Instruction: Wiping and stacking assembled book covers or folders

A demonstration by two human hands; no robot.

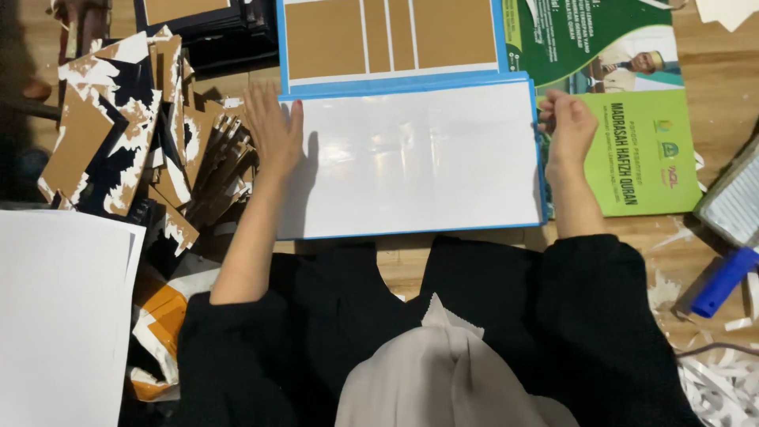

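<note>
A large white sheet (411, 158) with a thin blue border was seen lying flat on the wooden floor (711, 71), directly in front of the person, with its upper edge folded against a blue panel (391, 39) bearing brown cardboard rectangles. The left hand (273, 126) was laid palm down on the sheet's upper left corner, its fingers stretched out straight and held close together, only slightly fanned. The right hand (568, 126) was placed at the sheet's upper right edge, with the fingers curled inward; the edge appeared to be pinched between thumb and fingertips, though the exact grip could not be told from this angle. Both forearms were bare below pushed-up black sleeves (601, 316). To the left of the sheet, a jumbled heap of torn brown cardboard scraps (126, 134) with black and white remnants was piled, just beside the left hand. Nearer the lower left corner, a stack of plain white paper (55, 308) was seen. To the right of the sheet, partly beneath it, a green printed poster (644, 150) was spread on the floor. At the far right, a tool with a blue handle (723, 281) was lying among thin white paper trimmings (719, 379).
</note>
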